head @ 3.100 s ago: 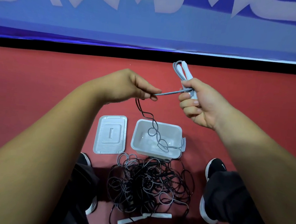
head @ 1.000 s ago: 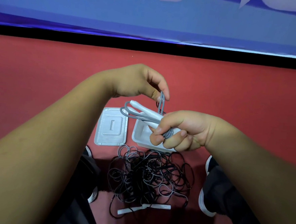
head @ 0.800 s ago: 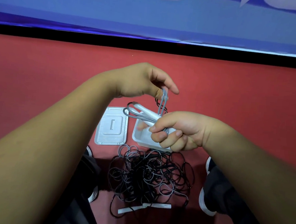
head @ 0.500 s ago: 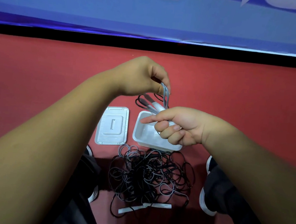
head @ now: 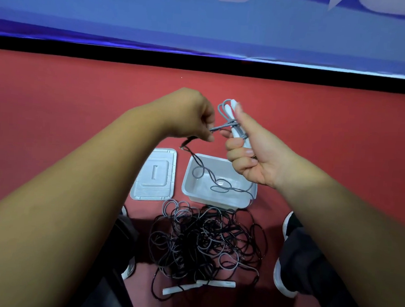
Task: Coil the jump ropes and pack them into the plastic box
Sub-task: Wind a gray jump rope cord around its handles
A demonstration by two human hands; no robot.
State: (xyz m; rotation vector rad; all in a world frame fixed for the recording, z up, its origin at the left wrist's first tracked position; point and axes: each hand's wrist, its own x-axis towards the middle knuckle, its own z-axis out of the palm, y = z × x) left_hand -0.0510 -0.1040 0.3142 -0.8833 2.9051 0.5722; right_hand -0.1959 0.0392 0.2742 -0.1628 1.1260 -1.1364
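Leaves the lid (head: 153, 174) off, flat on the red floor (head: 55, 119) at the left, to keep loading easy. Pinches the grey jump rope (head: 220, 127) in left hand (head: 189, 115) fingertips and pulls it taut, probably cinching a wrap round the white handles (head: 231, 109) and loops clamped in the right hand (head: 251, 156) fist. Lets slack trail into the open plastic box (head: 217, 200) below, tangled ropes (head: 204, 244) waiting in front.

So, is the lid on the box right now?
No, the lid lies flat on the floor beside the open box, apart from it.
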